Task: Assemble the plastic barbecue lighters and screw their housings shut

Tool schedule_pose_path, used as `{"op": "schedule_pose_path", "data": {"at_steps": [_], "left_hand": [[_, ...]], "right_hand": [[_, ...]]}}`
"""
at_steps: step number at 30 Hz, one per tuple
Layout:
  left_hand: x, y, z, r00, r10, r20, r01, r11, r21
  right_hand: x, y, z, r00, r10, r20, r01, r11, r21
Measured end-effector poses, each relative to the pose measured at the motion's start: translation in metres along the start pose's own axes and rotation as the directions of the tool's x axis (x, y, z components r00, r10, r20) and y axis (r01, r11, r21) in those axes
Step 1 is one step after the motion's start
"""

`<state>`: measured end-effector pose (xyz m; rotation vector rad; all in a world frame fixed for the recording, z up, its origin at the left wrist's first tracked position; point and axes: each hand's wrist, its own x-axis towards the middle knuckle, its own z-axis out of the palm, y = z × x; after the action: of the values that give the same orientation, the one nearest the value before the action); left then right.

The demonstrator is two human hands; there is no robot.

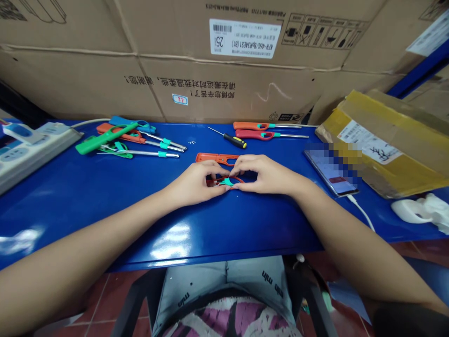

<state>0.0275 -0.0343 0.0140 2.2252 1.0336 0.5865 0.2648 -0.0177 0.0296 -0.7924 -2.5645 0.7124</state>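
Observation:
Near the middle of the blue table, my left hand (194,184) and my right hand (264,174) meet, fingertips close together. Between them is an opened orange lighter half (240,179), with a green trigger piece (228,181) and thin wires inside. Both hands pinch this half, thumbs at the near side and fingers at the far side; much of it is hidden by the fingers. Just beyond my hands lies another orange casing half (210,157), partly covered by the right fingers. A black and yellow screwdriver (235,141) rests behind it.
Long-neck lighters and parts (133,138) lie back left; an orange lighter (250,126) and a red lighter (254,135) lie back right. A power strip (35,150) stands left. Right are a phone (329,171) with its cable and a taped carton (393,145). A large cardboard box (175,70) walls the back.

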Motion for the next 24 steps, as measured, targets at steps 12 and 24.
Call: {"op": "schedule_pose_path", "data": {"at_steps": [12, 24], "left_hand": [[0.0005, -0.0033, 0.0010, 1.000, -0.011, 0.021, 0.012, 0.998, -0.060], [0.0005, -0.0005, 0.0070, 0.998, -0.065, -0.028, 0.062, 0.994, -0.091]], "right_hand": [[-0.0014, 0.0002, -0.0016, 0.997, 0.053, 0.057, -0.057, 0.994, 0.088], [-0.0006, -0.0016, 0.0015, 0.995, 0.091, 0.038, -0.095, 0.989, 0.111]]}}
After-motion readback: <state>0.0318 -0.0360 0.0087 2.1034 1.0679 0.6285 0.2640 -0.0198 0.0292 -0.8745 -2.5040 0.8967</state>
